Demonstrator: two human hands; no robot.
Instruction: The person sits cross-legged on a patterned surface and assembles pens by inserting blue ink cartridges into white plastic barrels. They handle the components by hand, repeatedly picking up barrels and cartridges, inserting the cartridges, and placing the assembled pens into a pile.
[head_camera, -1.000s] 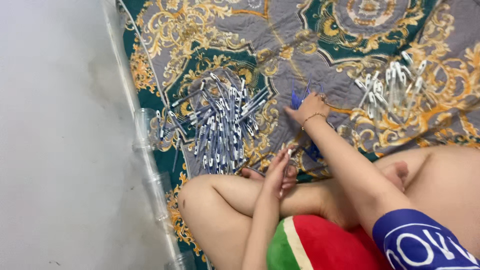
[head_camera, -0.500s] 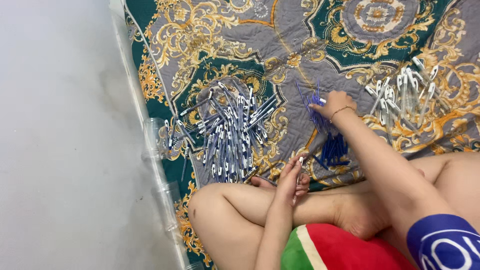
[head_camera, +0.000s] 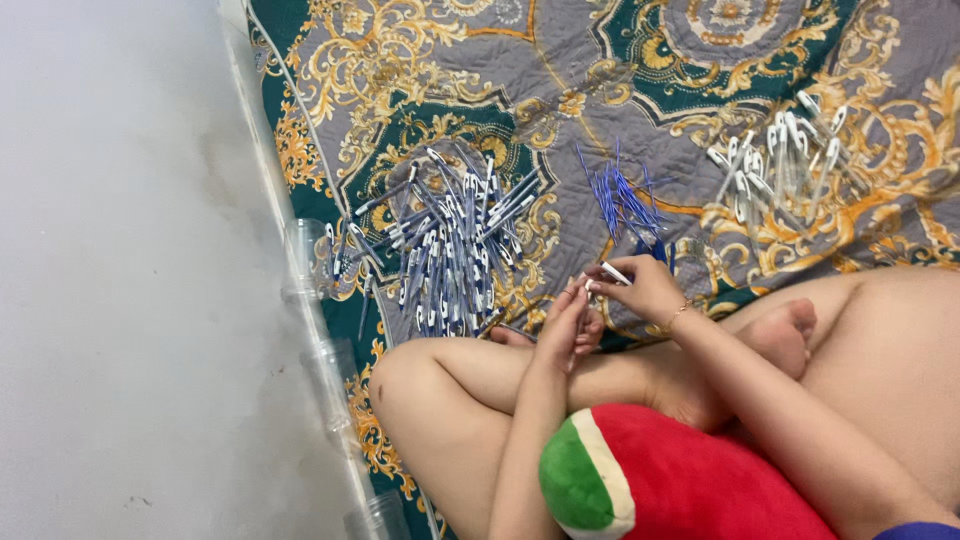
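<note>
My left hand (head_camera: 566, 322) and my right hand (head_camera: 648, 291) meet just above my folded knee, fingertips nearly touching. The right hand, with a thin bracelet on its wrist, pinches a small white pen part (head_camera: 616, 273). The left hand's fingers are closed on another slim pen piece whose tip shows at the fingertips. A fan of thin blue refills (head_camera: 622, 196) lies on the quilt just beyond the right hand. A big pile of blue-and-clear pens (head_camera: 452, 245) lies beyond the left hand. A loose heap of clear pen barrels (head_camera: 782, 168) sits farther right.
Everything lies on a patterned quilt (head_camera: 560, 80) of grey, teal and gold. Along its left edge stand clear plastic cups (head_camera: 305, 262) on a pale floor (head_camera: 120, 300). A red and green plush cushion (head_camera: 660, 475) rests in my lap.
My right hand reached out to the blue refills, then drew back to meet the left hand. The view shifted, and the refills now lie spread on the quilt.
</note>
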